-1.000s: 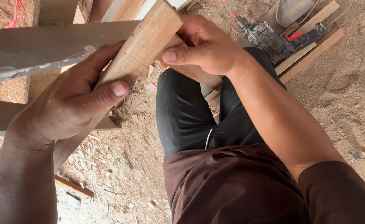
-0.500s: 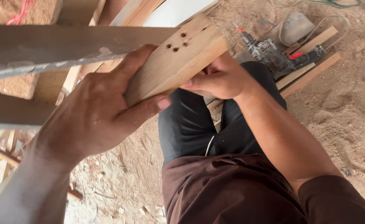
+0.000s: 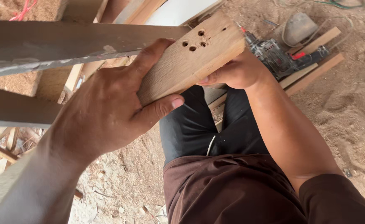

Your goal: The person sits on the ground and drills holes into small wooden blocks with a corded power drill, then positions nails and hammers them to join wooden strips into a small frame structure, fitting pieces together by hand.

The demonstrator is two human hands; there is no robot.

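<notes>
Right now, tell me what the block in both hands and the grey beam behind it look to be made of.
Block: bare, unfinished light wood, with visible grain and drilled holes; left hand and right hand grip it. Grey beam: probably weathered or painted wood, dull grey with pale smears; the material is uncertain.

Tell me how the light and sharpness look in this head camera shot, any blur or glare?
Head view: even daylight, no glare; the wood block with its drilled holes is sharp, as are the left hand and right hand; the near left forearm is soft; the drill on the sawdust ground is clear.
</notes>
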